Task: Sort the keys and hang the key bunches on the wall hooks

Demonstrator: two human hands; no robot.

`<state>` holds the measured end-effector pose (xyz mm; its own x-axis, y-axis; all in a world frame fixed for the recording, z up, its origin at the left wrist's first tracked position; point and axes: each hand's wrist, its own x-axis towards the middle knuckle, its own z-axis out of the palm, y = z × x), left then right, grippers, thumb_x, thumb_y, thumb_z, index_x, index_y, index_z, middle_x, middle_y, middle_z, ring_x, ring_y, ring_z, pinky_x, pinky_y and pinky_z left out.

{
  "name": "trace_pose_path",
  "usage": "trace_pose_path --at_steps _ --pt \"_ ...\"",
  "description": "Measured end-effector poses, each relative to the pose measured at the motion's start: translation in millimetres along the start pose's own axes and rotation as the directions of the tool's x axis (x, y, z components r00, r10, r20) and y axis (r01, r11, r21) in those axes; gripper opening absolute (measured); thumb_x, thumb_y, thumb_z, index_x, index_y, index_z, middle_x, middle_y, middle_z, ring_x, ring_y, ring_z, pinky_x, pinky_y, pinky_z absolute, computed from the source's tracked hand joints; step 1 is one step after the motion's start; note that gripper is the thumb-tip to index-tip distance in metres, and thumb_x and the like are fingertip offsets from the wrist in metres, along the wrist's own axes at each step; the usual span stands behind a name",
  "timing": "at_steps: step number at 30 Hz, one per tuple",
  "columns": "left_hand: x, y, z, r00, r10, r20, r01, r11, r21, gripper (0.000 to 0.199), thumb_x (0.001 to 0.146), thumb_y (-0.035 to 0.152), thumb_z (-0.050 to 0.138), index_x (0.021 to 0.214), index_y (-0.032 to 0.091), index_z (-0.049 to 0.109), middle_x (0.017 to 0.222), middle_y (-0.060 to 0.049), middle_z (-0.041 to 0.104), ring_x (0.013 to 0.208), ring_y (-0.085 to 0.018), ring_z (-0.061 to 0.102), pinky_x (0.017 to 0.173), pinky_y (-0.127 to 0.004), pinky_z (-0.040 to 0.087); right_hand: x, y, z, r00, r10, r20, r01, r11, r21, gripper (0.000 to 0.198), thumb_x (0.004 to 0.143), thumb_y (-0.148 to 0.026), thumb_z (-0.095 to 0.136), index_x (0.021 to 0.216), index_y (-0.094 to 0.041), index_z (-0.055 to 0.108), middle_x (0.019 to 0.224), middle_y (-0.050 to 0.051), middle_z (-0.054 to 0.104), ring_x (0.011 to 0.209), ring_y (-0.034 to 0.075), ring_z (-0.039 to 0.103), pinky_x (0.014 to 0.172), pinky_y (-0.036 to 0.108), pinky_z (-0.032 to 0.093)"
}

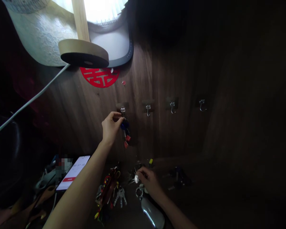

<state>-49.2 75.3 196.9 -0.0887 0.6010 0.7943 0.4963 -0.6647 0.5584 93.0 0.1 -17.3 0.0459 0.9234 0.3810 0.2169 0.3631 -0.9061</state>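
My left hand [111, 127] is raised to the leftmost metal hook [123, 109] on the wooden panel. Its thumb and finger pinch the top of a key bunch [124, 125], which hangs down with a blue piece and red pieces; whether its ring sits on the hook is hard to see. Lower down, my right hand [150, 182] has its fingers closed over loose keys [131, 178]. A small white piece [136, 179] shows at its fingertips, but what it grips is unclear. Just below lies a shiny dark key case [152, 211] with a metal ring.
Three more hooks, the second [148, 109], third [172, 107] and fourth [201, 105], line the panel. More keys [120, 196] lie beside a colourful bunch [108, 187]. A lit phone [72, 173] stands left. A lamp [83, 52] and caps [114, 44] fill the upper left.
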Motion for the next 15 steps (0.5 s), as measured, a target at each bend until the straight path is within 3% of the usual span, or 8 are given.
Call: trace_pose_path --at_steps 4,15 --pt "1.8 -0.7 -1.0 0.999 0.039 0.033 -0.041 0.998 0.049 0.008 0.072 0.028 0.065 0.07 0.021 0.064 0.066 0.004 0.068 0.064 -0.013 0.063 0.063 -0.021 0.046 -0.3 -0.4 -0.4 1.0 -0.023 -0.003 0.023 1.0 -0.021 0.024 0.077 -0.034 0.052 0.06 -0.017 0.058 0.054 -0.004 0.05 0.055 0.011 0.046 0.053 0.021 0.034" --pt "4.9 -2.9 0.6 0.996 0.042 0.083 -0.05 0.994 0.095 0.01 0.076 0.026 0.058 0.073 0.022 0.067 0.072 0.002 0.071 0.067 -0.015 0.063 0.067 -0.022 0.045 -3.0 -5.2 -1.5 0.999 -0.039 0.035 0.041 0.999 -0.034 0.023 0.078 -0.029 0.051 0.06 -0.018 0.06 0.054 -0.004 0.053 0.055 0.011 0.048 0.053 0.021 0.035"
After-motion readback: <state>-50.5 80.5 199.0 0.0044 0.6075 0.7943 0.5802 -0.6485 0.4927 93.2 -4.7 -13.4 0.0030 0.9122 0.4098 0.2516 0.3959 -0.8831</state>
